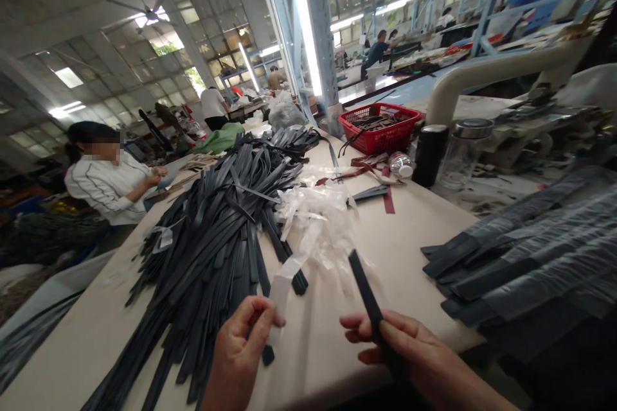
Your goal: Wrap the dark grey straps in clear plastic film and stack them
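Where straps pile: red basket (380,135) strap-filled.

Only the person's two hands and forearms show, rising from the bottom edge of the view over the near rim of the tabletop (332,359). The left hand (241,350) is bare: no glove, ring or band can be seen on its fingers or wrist. The right hand (405,347), on the other side of the same rim, is also bare, with no glove, ring or watch in sight. Both forearms are uncovered as far as the view reaches; no sleeve or cuff shows. The fingernails are short and unpainted.
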{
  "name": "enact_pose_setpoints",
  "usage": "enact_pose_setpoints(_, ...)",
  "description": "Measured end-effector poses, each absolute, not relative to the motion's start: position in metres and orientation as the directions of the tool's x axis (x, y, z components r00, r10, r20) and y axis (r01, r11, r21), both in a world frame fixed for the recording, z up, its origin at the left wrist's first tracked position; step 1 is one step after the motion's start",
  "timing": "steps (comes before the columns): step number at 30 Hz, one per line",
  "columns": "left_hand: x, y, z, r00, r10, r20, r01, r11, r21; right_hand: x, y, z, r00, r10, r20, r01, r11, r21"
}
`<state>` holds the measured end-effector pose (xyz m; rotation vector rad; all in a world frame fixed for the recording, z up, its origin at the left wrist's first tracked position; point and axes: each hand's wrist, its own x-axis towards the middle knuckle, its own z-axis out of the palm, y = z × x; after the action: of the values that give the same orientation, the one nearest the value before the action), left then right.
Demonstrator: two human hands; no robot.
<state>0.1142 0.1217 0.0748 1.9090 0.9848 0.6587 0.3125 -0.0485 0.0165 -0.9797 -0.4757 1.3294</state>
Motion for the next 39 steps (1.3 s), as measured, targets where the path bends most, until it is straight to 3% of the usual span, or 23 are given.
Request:
enact_pose_setpoints(6,0.115,0.092,0.045,0.631,0.764,-0.130,0.218,-0.014,0.976,0.283,0.005,0.036,0.024,0.998,-0.066,-0.444,-0.048,-0.895)
enact_pose_setpoints(10,0.117,0.091,0.029,0.647,0.707,-0.285,0.061,0.325,0.944,0.281,0.032,0.050,0.124,0.990,-0.062,-0.266,-0.027,-0.964)
enact_pose_setpoints(12,0.115,0.091,0.025,0.649,0.687,-0.327,0.036,0.402,0.915,0.285,0.041,0.060,0.151,0.987,-0.052,-0.151,-0.029,-0.988)
enact_pose_setpoints(16,0.104,0.089,0.024,0.600,0.704,-0.381,0.072,0.427,0.902,0.294,0.056,0.079,0.186,0.983,0.008,-0.033,0.014,-0.999)
enact_pose_setpoints(25,0.083,0.082,0.027,0.600,0.674,-0.430,0.118,0.457,0.882,0.300,0.077,0.085,0.227,0.973,0.044,0.028,0.038,-0.999)
enact_pose_setpoints(31,0.072,0.085,0.029,0.716,0.566,-0.408,0.159,0.436,0.886,0.290,0.074,0.085,0.219,0.973,0.069,0.071,0.055,-0.996)
enact_pose_setpoints(35,0.076,0.088,0.038,0.773,0.470,-0.426,0.291,0.333,0.897,0.279,0.065,0.093,0.141,0.979,0.146,0.153,0.124,-0.980)
enact_pose_setpoints(37,0.076,0.089,0.048,0.779,0.438,-0.448,0.374,0.249,0.893,0.276,0.062,0.096,0.106,0.980,0.171,0.135,0.156,-0.978)
enact_pose_setpoints(39,0.069,0.087,0.061,0.801,0.361,-0.478,0.412,0.247,0.877,0.278,0.064,0.093,0.127,0.986,0.105,-0.007,0.107,-0.994)
